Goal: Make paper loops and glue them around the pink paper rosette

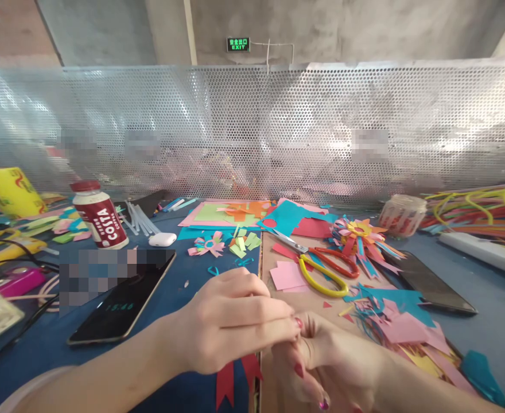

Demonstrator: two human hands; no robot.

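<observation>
My left hand (235, 321) reaches across the middle, its fingers curled together and their tips pressed against my right hand. My right hand (321, 355) meets it from the lower right, thumb and fingers bent inward. Whatever lies between the fingers is hidden. Red paper strips (224, 387) with notched ends stick out below my left palm; whether they are held or lie on the table cannot be told. Just beyond the hands lie scissors (325, 278) with one yellow and one red handle, pink paper squares (287, 276) and small blue paper loops (244, 262).
A phone (127, 307), a coffee bottle (101, 215) and a white earbud case (162, 239) stand left. Right are a layered paper flower (362, 235), a dark phone (435, 281), paper scraps (407, 327) and a jar (403, 215). A perforated metal screen (252, 126) closes the back.
</observation>
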